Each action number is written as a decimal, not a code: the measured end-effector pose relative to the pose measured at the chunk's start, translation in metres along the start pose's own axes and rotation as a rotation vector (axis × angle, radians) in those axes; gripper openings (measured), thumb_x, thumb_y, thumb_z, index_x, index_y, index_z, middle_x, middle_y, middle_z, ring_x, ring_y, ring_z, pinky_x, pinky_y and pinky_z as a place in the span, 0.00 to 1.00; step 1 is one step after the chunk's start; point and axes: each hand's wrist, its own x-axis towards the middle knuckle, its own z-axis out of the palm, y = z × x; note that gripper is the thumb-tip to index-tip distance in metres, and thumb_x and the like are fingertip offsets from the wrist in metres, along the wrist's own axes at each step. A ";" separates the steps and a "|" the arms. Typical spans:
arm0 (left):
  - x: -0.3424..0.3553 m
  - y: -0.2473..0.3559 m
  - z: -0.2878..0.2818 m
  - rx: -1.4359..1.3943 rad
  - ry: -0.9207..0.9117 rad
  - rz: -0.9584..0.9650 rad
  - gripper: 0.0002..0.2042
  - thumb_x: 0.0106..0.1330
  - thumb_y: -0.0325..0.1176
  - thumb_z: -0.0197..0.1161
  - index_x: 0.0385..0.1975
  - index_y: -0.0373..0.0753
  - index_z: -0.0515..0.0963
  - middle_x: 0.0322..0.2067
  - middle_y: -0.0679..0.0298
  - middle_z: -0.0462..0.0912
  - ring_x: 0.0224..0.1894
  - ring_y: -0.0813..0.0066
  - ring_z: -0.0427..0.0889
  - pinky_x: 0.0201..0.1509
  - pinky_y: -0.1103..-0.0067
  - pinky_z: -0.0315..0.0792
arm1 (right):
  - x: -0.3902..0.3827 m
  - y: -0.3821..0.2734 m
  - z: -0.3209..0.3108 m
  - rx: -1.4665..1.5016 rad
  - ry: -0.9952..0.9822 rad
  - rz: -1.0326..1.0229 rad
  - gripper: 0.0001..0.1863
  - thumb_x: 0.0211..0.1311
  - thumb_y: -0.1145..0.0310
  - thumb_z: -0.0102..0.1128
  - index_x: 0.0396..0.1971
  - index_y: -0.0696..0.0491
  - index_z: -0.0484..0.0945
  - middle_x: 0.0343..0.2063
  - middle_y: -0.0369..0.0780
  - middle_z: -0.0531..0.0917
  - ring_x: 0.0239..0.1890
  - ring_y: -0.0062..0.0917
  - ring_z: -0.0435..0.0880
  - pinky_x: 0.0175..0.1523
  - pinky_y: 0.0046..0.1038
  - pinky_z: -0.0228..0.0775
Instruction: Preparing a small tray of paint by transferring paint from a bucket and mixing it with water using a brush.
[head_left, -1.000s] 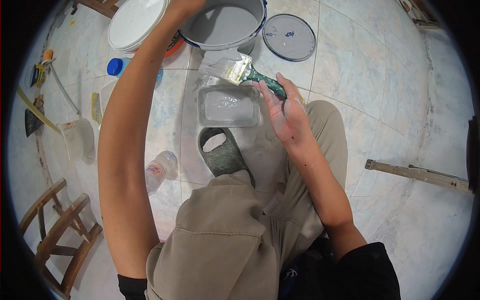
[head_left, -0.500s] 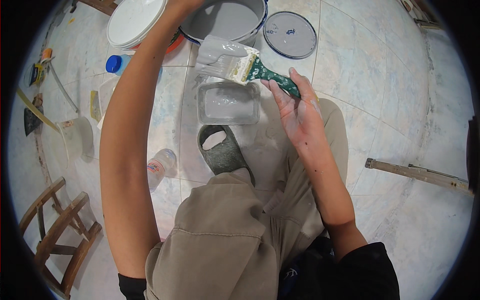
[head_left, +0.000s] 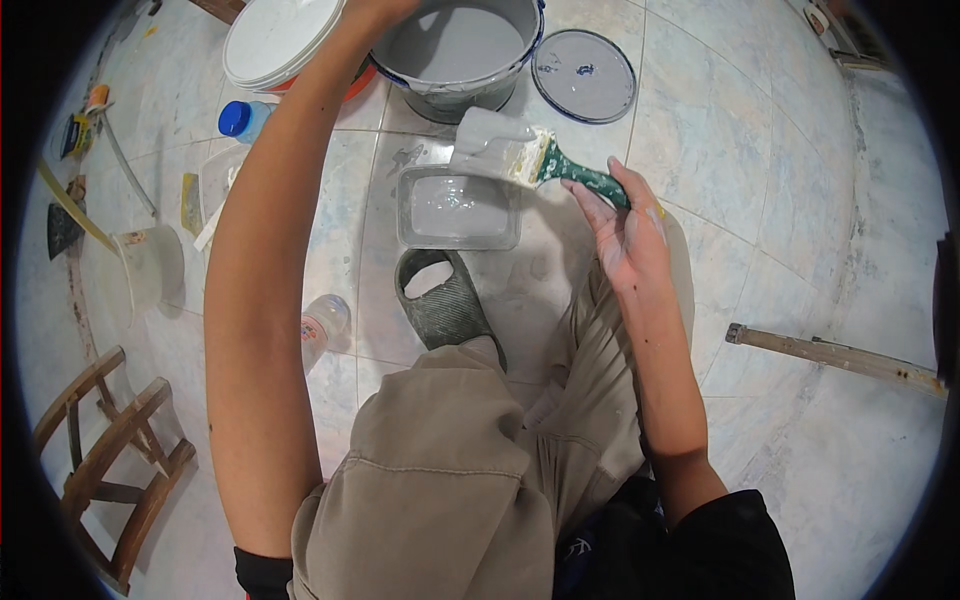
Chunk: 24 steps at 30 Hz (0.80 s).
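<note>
A paintbrush (head_left: 583,180) with a paint-spotted green handle is gripped in my right hand (head_left: 640,235). Thick grey paint coats its wide bristles, which hang over the far right part of a grey rectangular plastic tub (head_left: 408,215). Wet grey paint lies in that tub. Beyond it stands a dark-rimmed bucket (head_left: 470,100) of grey paint. My left hand (head_left: 383,8) reaches to the bucket's left rim at the top edge of the picture. Its fingers are out of sight, so their grip does not show. Whitish smears mark my right palm and fingers.
Right of the bucket lies a paint-covered round lid (head_left: 585,75). A white bucket (head_left: 275,40) and a blue-capped bottle (head_left: 236,120) stand left, with a clear bottle (head_left: 325,325) nearer. Wooden chair parts (head_left: 115,440) are lower left; a wooden bar (head_left: 830,355) lies right. My sandal (head_left: 445,300) is below the tub.
My right hand has moved the paintbrush right and nearer, away from the paint bucket. My left arm stays stretched toward the bucket's rim.
</note>
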 end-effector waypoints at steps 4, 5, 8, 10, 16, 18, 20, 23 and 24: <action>0.001 0.001 0.003 0.009 0.006 -0.013 0.46 0.73 0.67 0.42 0.61 0.16 0.68 0.59 0.26 0.72 0.66 0.37 0.71 0.72 0.61 0.63 | 0.020 -0.007 0.009 -0.023 0.004 -0.056 0.11 0.69 0.76 0.59 0.42 0.69 0.70 0.43 0.57 0.81 0.47 0.55 0.85 0.54 0.37 0.88; 0.001 0.000 0.003 0.011 0.001 -0.005 0.46 0.73 0.67 0.42 0.62 0.16 0.68 0.59 0.26 0.72 0.67 0.37 0.71 0.72 0.61 0.63 | 0.024 -0.009 0.011 -0.037 0.003 -0.028 0.12 0.70 0.76 0.58 0.43 0.70 0.69 0.44 0.57 0.80 0.48 0.55 0.85 0.54 0.37 0.88; -0.001 0.001 -0.001 0.034 -0.005 -0.030 0.47 0.73 0.68 0.41 0.62 0.17 0.68 0.59 0.27 0.72 0.66 0.37 0.71 0.72 0.61 0.63 | 0.033 -0.009 0.018 -0.075 -0.018 -0.003 0.13 0.70 0.76 0.58 0.43 0.72 0.68 0.45 0.59 0.80 0.49 0.56 0.84 0.55 0.38 0.88; -0.003 0.006 0.001 0.018 -0.006 -0.032 0.47 0.72 0.68 0.41 0.62 0.17 0.68 0.59 0.27 0.72 0.67 0.37 0.71 0.72 0.61 0.63 | 0.038 -0.009 0.020 -0.105 -0.026 -0.013 0.14 0.70 0.76 0.58 0.44 0.73 0.68 0.45 0.59 0.80 0.50 0.56 0.84 0.56 0.39 0.88; -0.004 0.008 -0.001 0.034 -0.026 -0.031 0.48 0.72 0.69 0.40 0.64 0.17 0.66 0.61 0.27 0.70 0.68 0.37 0.70 0.72 0.61 0.63 | 0.054 -0.009 0.023 -0.057 -0.103 0.008 0.16 0.70 0.76 0.58 0.46 0.75 0.68 0.47 0.59 0.80 0.51 0.56 0.83 0.56 0.38 0.87; -0.004 0.007 -0.002 0.048 -0.051 -0.053 0.49 0.72 0.69 0.40 0.64 0.17 0.66 0.61 0.27 0.70 0.68 0.37 0.70 0.72 0.61 0.62 | 0.055 -0.009 0.025 -0.102 -0.129 -0.022 0.16 0.69 0.76 0.59 0.46 0.74 0.69 0.47 0.59 0.80 0.50 0.56 0.84 0.55 0.37 0.88; -0.003 0.002 -0.001 0.031 0.019 -0.011 0.49 0.72 0.69 0.40 0.64 0.17 0.66 0.60 0.27 0.72 0.67 0.37 0.71 0.72 0.62 0.62 | 0.050 -0.013 0.027 -0.079 -0.142 0.014 0.13 0.69 0.77 0.59 0.44 0.72 0.70 0.45 0.56 0.79 0.48 0.53 0.85 0.55 0.40 0.88; -0.005 0.002 -0.001 0.009 0.007 0.001 0.48 0.72 0.69 0.40 0.63 0.17 0.67 0.59 0.27 0.72 0.67 0.37 0.71 0.72 0.62 0.62 | 0.048 -0.020 0.026 -0.072 -0.151 0.035 0.10 0.70 0.78 0.58 0.42 0.70 0.71 0.43 0.53 0.78 0.46 0.51 0.86 0.55 0.42 0.89; -0.005 0.005 -0.002 0.008 0.007 0.004 0.48 0.72 0.69 0.40 0.63 0.17 0.67 0.59 0.27 0.72 0.67 0.37 0.71 0.72 0.62 0.62 | 0.048 -0.022 0.027 -0.087 -0.153 0.022 0.10 0.70 0.78 0.58 0.43 0.70 0.71 0.43 0.54 0.78 0.47 0.51 0.86 0.55 0.42 0.89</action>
